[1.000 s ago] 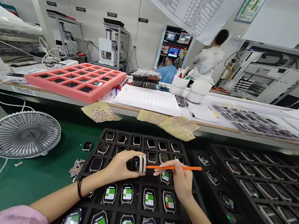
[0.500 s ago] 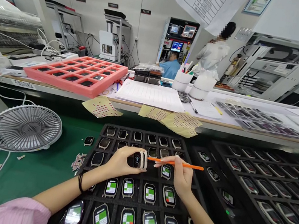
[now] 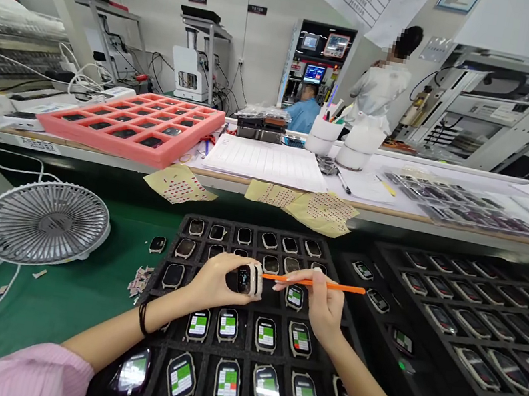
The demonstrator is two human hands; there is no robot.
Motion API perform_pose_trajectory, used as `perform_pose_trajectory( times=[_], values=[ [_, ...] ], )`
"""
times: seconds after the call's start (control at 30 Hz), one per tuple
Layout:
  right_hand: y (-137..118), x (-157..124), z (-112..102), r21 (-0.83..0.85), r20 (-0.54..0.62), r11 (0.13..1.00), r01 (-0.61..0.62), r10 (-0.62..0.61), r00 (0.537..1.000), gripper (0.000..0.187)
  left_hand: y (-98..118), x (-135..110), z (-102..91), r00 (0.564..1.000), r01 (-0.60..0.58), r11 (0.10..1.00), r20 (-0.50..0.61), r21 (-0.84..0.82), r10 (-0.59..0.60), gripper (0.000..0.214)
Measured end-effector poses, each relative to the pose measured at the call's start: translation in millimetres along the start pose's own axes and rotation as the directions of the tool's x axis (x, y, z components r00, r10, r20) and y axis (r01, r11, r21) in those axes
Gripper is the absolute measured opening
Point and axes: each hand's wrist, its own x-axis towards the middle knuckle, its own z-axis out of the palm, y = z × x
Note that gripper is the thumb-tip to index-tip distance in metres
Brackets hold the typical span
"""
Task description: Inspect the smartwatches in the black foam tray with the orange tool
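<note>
My left hand (image 3: pixel 217 281) is closed round a smartwatch body (image 3: pixel 245 280), holding it on edge above the black foam tray (image 3: pixel 214 346). The watch has a pale case, and its dark screen faces left. In my right hand (image 3: pixel 322 306) is a thin orange stick (image 3: pixel 345 288), held level between the fingers. Its left tip meets the side of the watch case, or lies very close to it. Below both hands, several watch bodies sit in the tray's compartments. Many of the nearer ones, such as one watch (image 3: pixel 227 325), show lit green and white screens; the far rows are dark.
A grey fan (image 3: pixel 44 222) stands left on the green mat, near paper scraps (image 3: pixel 141 282) and a lone watch (image 3: pixel 158 245). Another black tray of watches (image 3: pixel 458 311) lies right. A pink foam tray (image 3: pixel 165 154) rests on the shelf ahead. Two people are at the back.
The camera view has shifted slightly. My hands keep nearly the same pose, with the stick's tip still at the watch's side and the stick tilted a little differently.
</note>
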Motion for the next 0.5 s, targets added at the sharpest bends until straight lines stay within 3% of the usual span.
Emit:
perform_pose_trajectory(
  times=[0.13, 0.5],
  values=[
    [1.1, -1.1, 0.8, 0.020, 0.058, 0.999, 0.042, -0.043, 0.997, 0.044, -0.4, -0.4, 0.8, 1.000, -0.019, 1.000, -0.011, 0.024, 0.019, 0.048],
    [1.0, -1.4, 6.9, -0.054, 0.070, 0.997, 0.058, -0.055, 0.996, 0.045, -4.3, -2.3, 3.5, 0.999, -0.032, 0.996, 0.015, 0.079, 0.031, 0.047]
  ],
)
